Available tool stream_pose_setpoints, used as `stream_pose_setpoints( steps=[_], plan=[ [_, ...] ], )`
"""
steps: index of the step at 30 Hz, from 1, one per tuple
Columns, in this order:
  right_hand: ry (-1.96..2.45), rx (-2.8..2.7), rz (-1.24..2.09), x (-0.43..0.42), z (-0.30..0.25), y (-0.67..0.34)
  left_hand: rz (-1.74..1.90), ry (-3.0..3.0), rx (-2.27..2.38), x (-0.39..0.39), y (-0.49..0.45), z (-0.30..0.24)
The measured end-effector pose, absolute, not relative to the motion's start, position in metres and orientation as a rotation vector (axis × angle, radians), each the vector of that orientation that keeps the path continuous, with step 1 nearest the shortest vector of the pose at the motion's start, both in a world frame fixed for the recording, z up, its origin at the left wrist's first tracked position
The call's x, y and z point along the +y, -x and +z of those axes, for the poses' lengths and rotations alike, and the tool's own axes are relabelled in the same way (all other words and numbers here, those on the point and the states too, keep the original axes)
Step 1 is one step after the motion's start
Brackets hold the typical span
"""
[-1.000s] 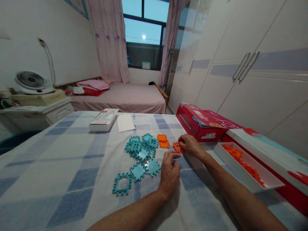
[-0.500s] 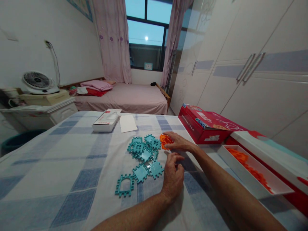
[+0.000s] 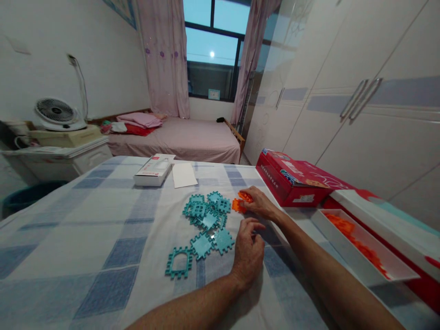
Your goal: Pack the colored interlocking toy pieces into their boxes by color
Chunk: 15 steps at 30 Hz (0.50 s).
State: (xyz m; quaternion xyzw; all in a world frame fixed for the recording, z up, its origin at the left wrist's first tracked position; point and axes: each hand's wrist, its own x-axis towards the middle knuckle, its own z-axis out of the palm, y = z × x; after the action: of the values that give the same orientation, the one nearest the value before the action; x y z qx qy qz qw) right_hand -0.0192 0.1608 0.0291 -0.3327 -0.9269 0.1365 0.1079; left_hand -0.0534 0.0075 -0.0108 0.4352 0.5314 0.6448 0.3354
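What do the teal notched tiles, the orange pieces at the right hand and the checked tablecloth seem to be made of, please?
Teal notched tiles: probably hard, glossy plastic, given their bright sheen.
Orange pieces: likely plastic too, evenly coloured; finish unclear.
Checked tablecloth: matte fabric, judging by soft creases.

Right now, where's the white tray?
Head view, right side: the tray, holding orange pieces, lies right of the right hand, near the red box.

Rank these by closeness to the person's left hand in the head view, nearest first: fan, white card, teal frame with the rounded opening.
From the left hand:
1. Teal frame, to its left.
2. White card, ahead and leftward.
3. Fan, far left in the background.
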Motion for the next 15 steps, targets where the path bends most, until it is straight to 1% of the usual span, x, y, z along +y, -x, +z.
stream_pose_setpoints(
  steps=[9,15],
  plan=[
    [0.916,-2.797,0.356,0.153,0.011,0.022,1.684,-1.157,1.386,0.008,0.055,-0.013],
    [0.935,-2.666,0.286,0.148,0.025,-0.002,1.665,-1.202,1.395,0.005,0.057,-0.011]
  ],
)
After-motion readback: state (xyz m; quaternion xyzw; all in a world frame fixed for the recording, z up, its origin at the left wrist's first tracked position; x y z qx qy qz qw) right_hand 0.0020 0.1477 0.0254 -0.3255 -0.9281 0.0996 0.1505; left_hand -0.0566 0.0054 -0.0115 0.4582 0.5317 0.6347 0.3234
